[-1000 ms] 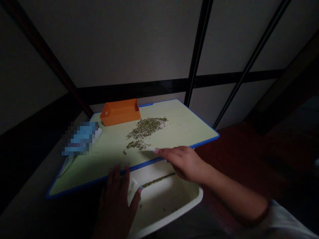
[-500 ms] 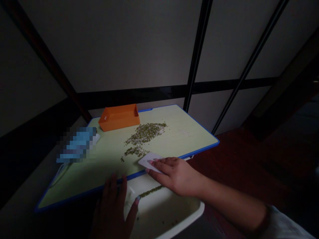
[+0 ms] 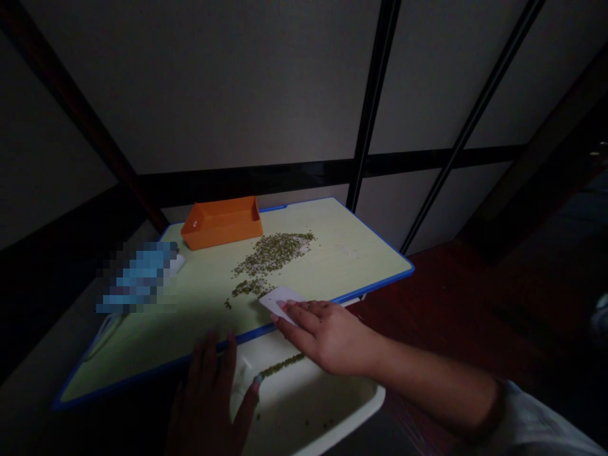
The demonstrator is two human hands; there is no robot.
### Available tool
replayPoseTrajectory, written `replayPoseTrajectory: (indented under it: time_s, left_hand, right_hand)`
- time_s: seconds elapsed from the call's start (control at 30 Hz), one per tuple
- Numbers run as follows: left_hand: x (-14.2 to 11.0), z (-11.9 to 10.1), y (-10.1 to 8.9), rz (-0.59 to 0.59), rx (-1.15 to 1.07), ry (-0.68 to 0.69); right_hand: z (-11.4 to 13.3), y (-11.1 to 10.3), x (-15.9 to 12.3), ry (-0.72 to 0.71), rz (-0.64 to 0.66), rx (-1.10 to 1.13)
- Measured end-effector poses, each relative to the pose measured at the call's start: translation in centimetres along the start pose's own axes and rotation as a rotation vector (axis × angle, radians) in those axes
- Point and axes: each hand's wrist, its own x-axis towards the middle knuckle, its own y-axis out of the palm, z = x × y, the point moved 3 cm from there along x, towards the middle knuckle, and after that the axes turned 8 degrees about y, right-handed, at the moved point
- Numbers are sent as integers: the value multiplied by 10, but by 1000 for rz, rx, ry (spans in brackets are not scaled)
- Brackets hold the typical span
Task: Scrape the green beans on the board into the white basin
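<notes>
My right hand [image 3: 323, 329] holds a flat white scraper-like card [image 3: 280, 303] against the near edge of a pale green table top [image 3: 370, 253]. Just beyond the card lie small green beans [image 3: 278, 250], mung beans by their look, spread in a loose patch with a smaller cluster on the near side. Below the edge is a white plastic basin [image 3: 361, 405]; a line of beans and a few stray ones are in it. My left hand [image 3: 211, 386], dark in shadow, has its fingers spread, the thumb at the basin's left rim.
An orange open tray [image 3: 223, 225] stands at the table's back left. On the left side lies a blurred-out blue item [image 3: 142, 272] with a pale cord [image 3: 102, 335]. Behind rises a panelled wall [image 3: 247, 82]; a dark red floor [image 3: 399, 316] shows on the right.
The whole view has shifted slightly, so everything sits a little further left. Both hands keep nearly the same places, the white card still under my right fingers.
</notes>
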Motion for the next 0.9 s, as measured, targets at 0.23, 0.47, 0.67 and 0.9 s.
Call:
replayPoseTrajectory:
  time_s: [0.23,0.47,0.67,0.9]
  left_hand:
    - [0,5,2,-18,-2,23]
    - [2,7,2,-32,4,60]
    - [0,10,6,-28,-26,51]
    - [2,12,10,16,-31,22]
  right_hand:
    - [5,9,8,-6,74,-39]
    - [6,10,8,50,67,-74]
    - [-1,12,2,140,130,-86]
    - [-11,13,3,226,169,-84]
